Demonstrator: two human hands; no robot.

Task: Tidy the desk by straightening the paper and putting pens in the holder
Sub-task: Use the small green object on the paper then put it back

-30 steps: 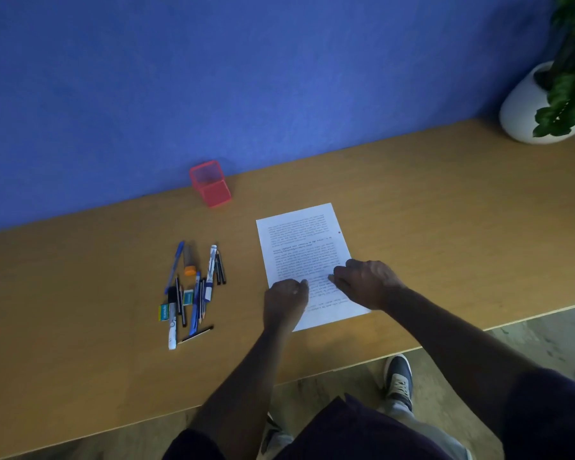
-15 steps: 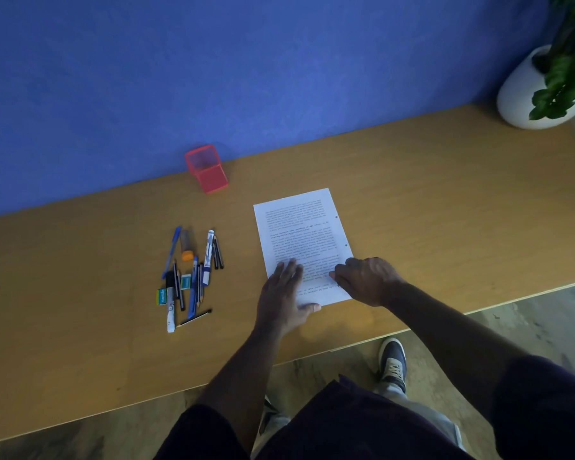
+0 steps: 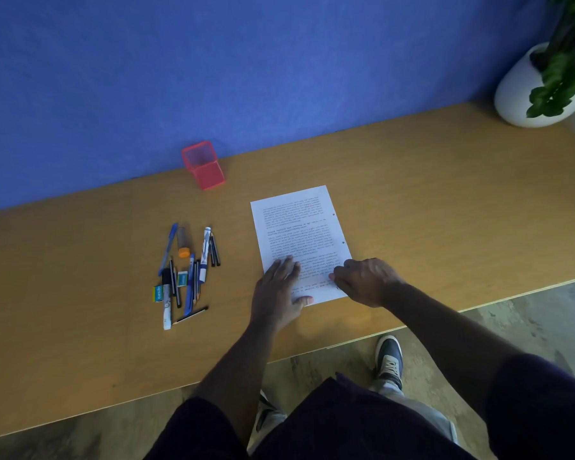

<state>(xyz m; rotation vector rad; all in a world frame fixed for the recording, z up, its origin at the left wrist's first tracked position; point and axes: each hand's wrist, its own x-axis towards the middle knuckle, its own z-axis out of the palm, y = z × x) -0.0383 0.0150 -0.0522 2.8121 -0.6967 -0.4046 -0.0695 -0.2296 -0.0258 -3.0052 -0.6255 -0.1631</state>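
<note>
Left hand (image 3: 278, 292) flat, fingers straight on the paper (image 3: 299, 234), right hand (image 3: 367, 282) beside it, fingertips curled onto the sheet's edge, pens (image 3: 186, 273) left of both, red holder (image 3: 204, 166) beyond

A wooden desk (image 3: 412, 207) carries a printed paper (image 3: 299, 227) at its centre. At nine o'clock from it lies a heap of pens (image 3: 188, 270); at eleven o'clock stands a red holder (image 3: 204, 166); at two o'clock, a white plant pot (image 3: 525, 91).

The table (image 3: 412, 200) is showing a smooth, matt wood-grain surface. A sheet of thin white printed paper (image 3: 299, 227) is lying on it. The red holder (image 3: 204, 166) is looking like fine mesh. The white plant pot (image 3: 518, 94) is appearing smooth and faintly glossy.
</note>
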